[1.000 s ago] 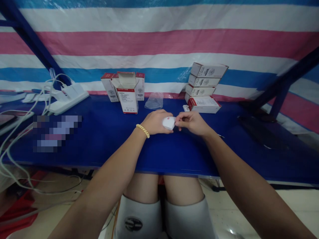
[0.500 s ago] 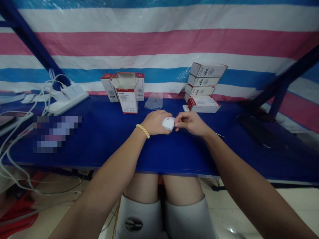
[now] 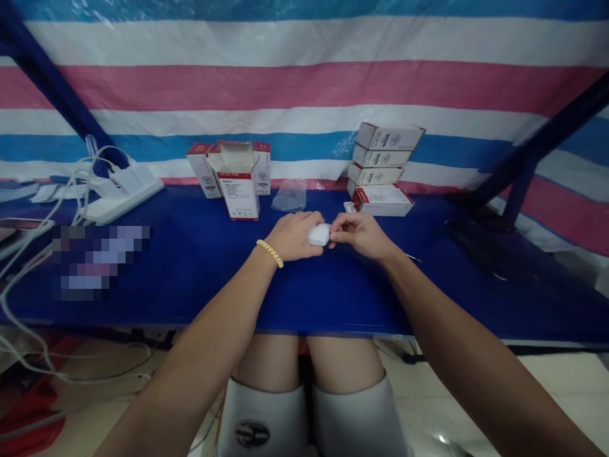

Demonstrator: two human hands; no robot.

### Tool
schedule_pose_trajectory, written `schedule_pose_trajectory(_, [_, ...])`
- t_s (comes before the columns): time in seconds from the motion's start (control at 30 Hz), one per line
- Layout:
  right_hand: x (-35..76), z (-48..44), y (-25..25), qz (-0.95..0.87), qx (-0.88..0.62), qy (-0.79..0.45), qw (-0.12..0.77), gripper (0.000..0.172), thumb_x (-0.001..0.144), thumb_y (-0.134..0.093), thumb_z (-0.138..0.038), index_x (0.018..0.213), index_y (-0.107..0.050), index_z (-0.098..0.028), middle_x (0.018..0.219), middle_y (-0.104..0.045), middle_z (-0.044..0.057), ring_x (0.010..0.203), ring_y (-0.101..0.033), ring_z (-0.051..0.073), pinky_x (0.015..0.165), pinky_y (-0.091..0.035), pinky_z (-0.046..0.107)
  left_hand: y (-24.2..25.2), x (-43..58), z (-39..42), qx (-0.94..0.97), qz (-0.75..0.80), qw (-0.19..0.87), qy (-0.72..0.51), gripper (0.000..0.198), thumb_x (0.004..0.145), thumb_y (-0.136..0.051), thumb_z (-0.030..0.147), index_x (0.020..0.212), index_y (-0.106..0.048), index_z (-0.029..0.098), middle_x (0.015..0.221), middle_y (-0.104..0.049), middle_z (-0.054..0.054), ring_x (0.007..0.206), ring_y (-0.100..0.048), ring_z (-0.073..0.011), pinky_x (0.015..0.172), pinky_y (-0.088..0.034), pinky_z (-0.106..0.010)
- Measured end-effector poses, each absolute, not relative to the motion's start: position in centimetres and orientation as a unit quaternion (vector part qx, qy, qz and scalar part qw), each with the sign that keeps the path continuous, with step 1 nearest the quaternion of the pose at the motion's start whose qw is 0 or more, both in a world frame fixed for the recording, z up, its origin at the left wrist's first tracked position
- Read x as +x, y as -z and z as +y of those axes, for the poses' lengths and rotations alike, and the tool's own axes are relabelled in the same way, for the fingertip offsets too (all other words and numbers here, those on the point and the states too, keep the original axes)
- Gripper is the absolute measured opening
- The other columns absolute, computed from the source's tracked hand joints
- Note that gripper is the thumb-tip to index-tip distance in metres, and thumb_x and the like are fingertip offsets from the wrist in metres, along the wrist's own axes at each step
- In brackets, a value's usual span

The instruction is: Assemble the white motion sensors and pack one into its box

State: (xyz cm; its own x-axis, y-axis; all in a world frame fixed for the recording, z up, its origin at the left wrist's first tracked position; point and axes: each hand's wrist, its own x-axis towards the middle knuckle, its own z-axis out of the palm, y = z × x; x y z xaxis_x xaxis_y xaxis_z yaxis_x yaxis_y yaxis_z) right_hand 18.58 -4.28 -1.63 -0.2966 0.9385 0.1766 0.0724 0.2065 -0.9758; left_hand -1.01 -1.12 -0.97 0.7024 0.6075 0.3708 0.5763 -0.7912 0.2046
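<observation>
A small white plastic detector (image 3: 318, 235) is held over the blue tabletop. My left hand (image 3: 295, 236) wraps round its left side, with a yellow twisted band on the wrist. Pinched fingers of my right hand (image 3: 354, 233) touch the detector's right end; whatever lies between those fingertips is too small to make out. Just behind the hands lies a clear plastic bag (image 3: 290, 195). A small white part (image 3: 349, 207) rests beyond my right hand, and a thin metal tool (image 3: 413, 258) shows beside the right wrist.
An open detector box (image 3: 239, 195) stands back left, with closed boxes behind it. Several boxes (image 3: 384, 158) are stacked back right. On the left are a white power strip (image 3: 124, 198) and loose cables. A dark flat object (image 3: 490, 251) lies at the right.
The whole view has shifted slightly. The detector has turned a little, so its red mark no longer shows. Both hands keep their hold.
</observation>
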Motion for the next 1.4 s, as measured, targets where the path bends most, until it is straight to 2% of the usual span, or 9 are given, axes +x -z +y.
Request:
schedule_pose_trajectory(0.27, [18.8,-4.1,1.5,-0.681,-0.395,-0.420,0.451,0.028,0.065,-0.080,-0.040,0.071,-0.064,-0.017,0.063,-0.047,-0.003,0.060,-0.040,0.007,0.058,-0.034,0.025,1.1,-1.0,-0.9,0.916,0.315,0.068,-0.237,0.041,0.067,-0.068,0.031,0.105,-0.056,0.019,0.101,-0.066,-0.006,0.092,-0.064,-0.0257,0.079,-0.048,-0.037])
schedule_pose_trajectory(0.5, [18.8,-4.1,1.6,-0.593,-0.417,-0.515,0.457,0.045,0.052,-0.088,-0.032,0.080,-0.056,-0.018,0.057,-0.045,-0.008,0.053,-0.042,0.005,0.054,-0.037,0.023,1.2,-0.8,-1.0,0.922,0.283,0.074,-0.255,0.037,0.066,-0.068,0.027,0.102,-0.059,0.018,0.101,-0.068,-0.006,0.093,-0.065,-0.0251,0.083,-0.049,-0.038])
schedule_pose_trajectory(0.63, [18.6,-4.5,1.5,-0.538,-0.405,-0.614,0.412,0.051,0.058,-0.084,-0.038,0.090,-0.050,-0.020,0.063,-0.053,-0.006,0.049,-0.049,0.008,0.049,-0.041,0.023,1.1,-0.7,-1.4,0.913,0.268,0.112,-0.287,0.036,0.067,-0.068,0.025,0.101,-0.060,0.018,0.102,-0.068,-0.006,0.093,-0.065,-0.0229,0.084,-0.050,-0.036])
schedule_pose_trajectory(0.73, [18.2,-4.6,1.5,-0.536,-0.385,-0.622,0.421,0.053,0.062,-0.081,-0.045,0.092,-0.045,-0.022,0.065,-0.055,-0.005,0.049,-0.051,0.009,0.044,-0.039,0.022,1.1,-0.5,-1.7,0.892,0.280,0.139,-0.326,0.036,0.071,-0.067,0.028,0.105,-0.059,0.019,0.101,-0.068,-0.004,0.090,-0.066,-0.0206,0.080,-0.052,-0.033])
schedule_pose_trajectory(0.97, [17.2,-4.2,1.6,-0.572,-0.427,-0.517,0.472,0.062,0.062,-0.072,-0.071,0.088,-0.046,-0.021,0.056,-0.048,-0.006,0.044,-0.041,0.008,0.040,-0.027,0.021,1.2,-0.1,-2.0,0.861,0.279,0.132,-0.405,0.044,0.082,-0.059,0.032,0.122,-0.049,0.019,0.115,-0.064,-0.008,0.102,-0.064,-0.0205,0.090,-0.051,-0.034])
schedule_pose_trajectory(1.07, [17.7,-4.0,1.4,-0.604,-0.468,-0.447,0.466,0.061,0.067,-0.061,-0.078,0.083,-0.047,-0.020,0.057,-0.048,-0.004,0.048,-0.042,0.008,0.045,-0.030,0.023,1.3,-0.3,-1.6,0.855,0.286,0.144,-0.408,0.049,0.083,-0.058,0.034,0.128,-0.043,0.019,0.114,-0.064,-0.008,0.100,-0.065,-0.0202,0.088,-0.052,-0.034])
schedule_pose_trajectory(1.17, [19.7,-3.6,1.2,-0.624,-0.568,-0.294,0.449,0.052,0.072,-0.061,-0.070,0.079,-0.051,-0.019,0.062,-0.051,-0.001,0.055,-0.045,0.010,0.052,-0.034,0.025,1.3,-0.8,-1.3,0.856,0.298,0.128,-0.404,0.048,0.081,-0.060,0.033,0.124,-0.045,0.020,0.116,-0.063,-0.007,0.102,-0.064,-0.0205,0.089,-0.051,-0.034])
schedule_pose_trajectory(1.27, [22.4,-3.1,1.3,-0.602,-0.694,-0.143,0.367,0.044,0.063,-0.076,-0.054,0.078,-0.056,-0.018,0.068,-0.056,0.002,0.060,-0.048,0.013,0.056,-0.034,0.027,1.2,-1.2,-1.0,0.858,0.325,0.093,-0.387,0.047,0.077,-0.067,0.033,0.119,-0.050,0.020,0.117,-0.063,-0.007,0.103,-0.063,-0.0211,0.090,-0.051,-0.035])
schedule_pose_trajectory(1.4, [24.3,-2.9,1.6,-0.628,-0.711,-0.176,0.261,0.047,0.060,-0.079,-0.054,0.084,-0.065,-0.016,0.077,-0.062,0.006,0.064,-0.053,0.015,0.058,-0.038,0.028,1.3,-1.2,-0.7,0.866,0.340,0.061,-0.362,0.053,0.073,-0.074,0.038,0.118,-0.054,0.018,0.116,-0.064,-0.008,0.104,-0.064,-0.0229,0.090,-0.052,-0.037])
